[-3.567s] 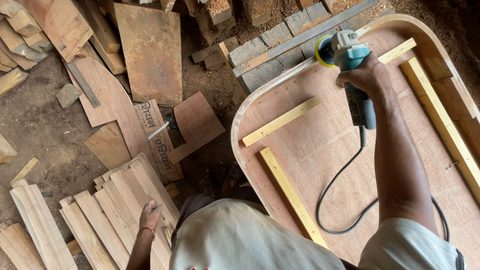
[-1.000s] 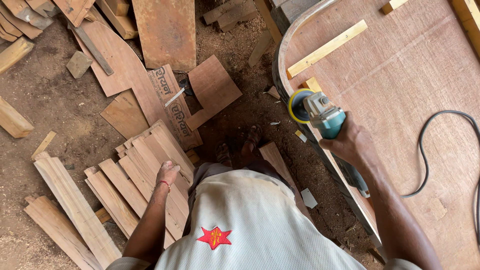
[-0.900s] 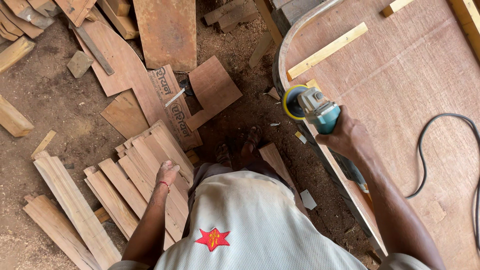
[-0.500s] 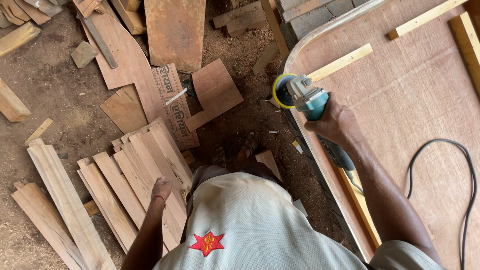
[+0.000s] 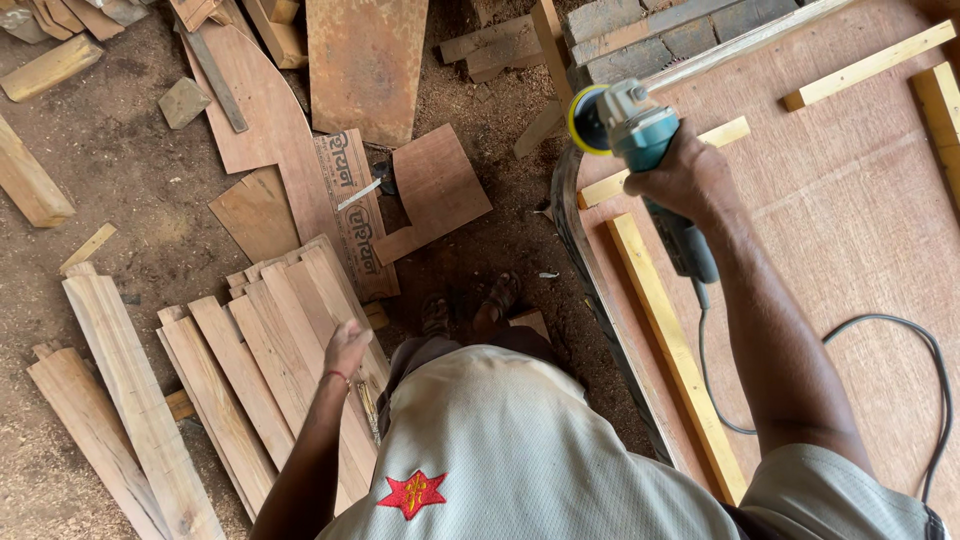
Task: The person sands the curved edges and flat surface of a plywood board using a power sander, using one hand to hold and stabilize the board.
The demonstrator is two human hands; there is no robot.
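My right hand (image 5: 685, 175) grips a teal and grey angle grinder (image 5: 640, 135) with a yellow-backed sanding disc (image 5: 583, 118). The disc sits against the curved rim (image 5: 575, 235) of a large rounded plywood panel (image 5: 850, 220), near its upper left corner. The grinder's black cord (image 5: 900, 340) loops over the panel. My left hand (image 5: 345, 348) hangs free at my side above a stack of wooden planks (image 5: 250, 370), fingers loosely curled and holding nothing.
Yellow wooden battens (image 5: 670, 340) lie on the panel. Plywood offcuts (image 5: 435, 190), boards and blocks litter the sawdust floor at left. Grey timber blocks (image 5: 650, 30) sit beyond the panel's top edge. My sandalled feet (image 5: 470, 305) stand beside the rim.
My right hand has run the grinder up along the curved rim from its left side toward the upper corner. My left hand has stayed by the planks.
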